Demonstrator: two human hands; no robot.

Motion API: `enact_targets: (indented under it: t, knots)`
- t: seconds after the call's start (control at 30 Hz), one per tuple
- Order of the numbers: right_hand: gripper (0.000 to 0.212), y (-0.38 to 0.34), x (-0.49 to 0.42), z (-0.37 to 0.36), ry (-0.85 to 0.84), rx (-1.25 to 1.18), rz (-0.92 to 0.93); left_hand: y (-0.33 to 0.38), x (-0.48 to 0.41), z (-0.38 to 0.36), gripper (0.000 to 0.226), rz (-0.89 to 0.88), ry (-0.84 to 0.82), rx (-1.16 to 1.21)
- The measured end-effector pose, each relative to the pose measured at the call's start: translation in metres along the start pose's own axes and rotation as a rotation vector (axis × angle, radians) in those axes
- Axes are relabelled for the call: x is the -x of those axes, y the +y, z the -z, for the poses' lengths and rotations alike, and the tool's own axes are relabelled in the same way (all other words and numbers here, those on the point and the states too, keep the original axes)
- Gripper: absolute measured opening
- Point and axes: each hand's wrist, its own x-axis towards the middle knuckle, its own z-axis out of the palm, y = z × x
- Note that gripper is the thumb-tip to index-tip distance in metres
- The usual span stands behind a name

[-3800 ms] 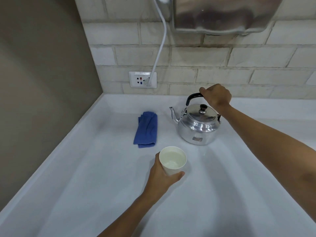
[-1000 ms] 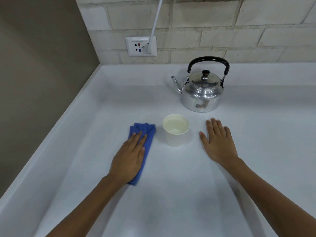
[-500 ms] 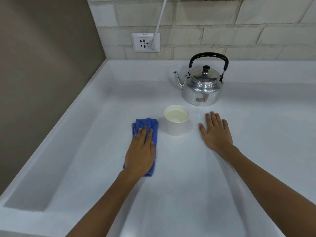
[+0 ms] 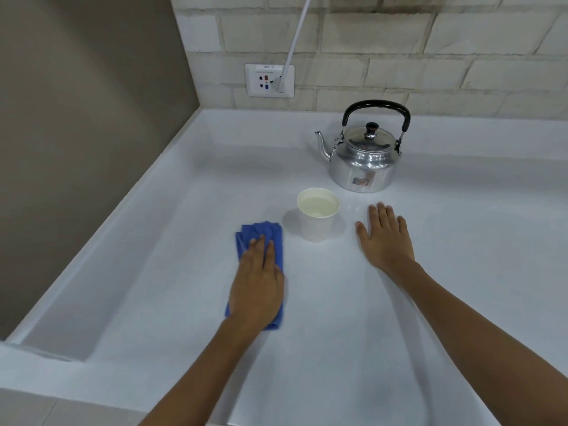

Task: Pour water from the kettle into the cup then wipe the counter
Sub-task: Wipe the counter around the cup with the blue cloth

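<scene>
While the left hand (image 4: pixel 256 290) presses flat on the blue cloth (image 4: pixel 261 233), long axis running 12 to 6, the filled cup (image 4: pixel 318 215) stands at its 2 o'clock; right hand (image 4: pixel 385 241) rests open on the bench (image 4: pixel 338 333).

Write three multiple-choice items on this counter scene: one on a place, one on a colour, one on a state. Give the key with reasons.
1. Where does the white paper cup stand?
A. Behind the kettle
B. Between the two hands
C. On the cloth

2. What colour is the folded cloth?
A. Blue
B. Green
C. Red

3. How is the right hand?
A. Gripping the kettle handle
B. Lifting the cup
C. Flat on the white counter, holding nothing

Key: 1 B, the cup sits between the left hand and the right, in front of the shiny metal kettle. 2 A, the cloth under the left hand is blue. 3 C, the palm lies open beside the cup.
</scene>
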Motion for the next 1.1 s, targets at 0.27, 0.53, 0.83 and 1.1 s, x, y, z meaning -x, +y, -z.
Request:
enact_targets:
  t: [0.27, 0.53, 0.83, 1.1]
  knots:
    - [0.063, 0.000, 0.002, -0.001, -0.003, -0.005, 0.005, -0.038, 0.053, 0.016, 0.058, -0.093, -0.014, 0.197]
    - [0.063, 0.001, 0.000, -0.002, 0.015, 0.007, 0.002, 0.046, 0.041, 0.005, 0.049, -0.204, -0.048, -0.020]
    - [0.060, 0.000, 0.004, 0.010, -0.028, -0.098, -0.004, 0.063, 0.025, 0.008, 0.051, -0.293, -0.144, 0.372]
    - [0.056, -0.064, 0.085, 0.035, 0.058, -0.476, -0.045, -0.022, -0.018, 0.019, 0.052, 0.021, 0.000, 0.323]
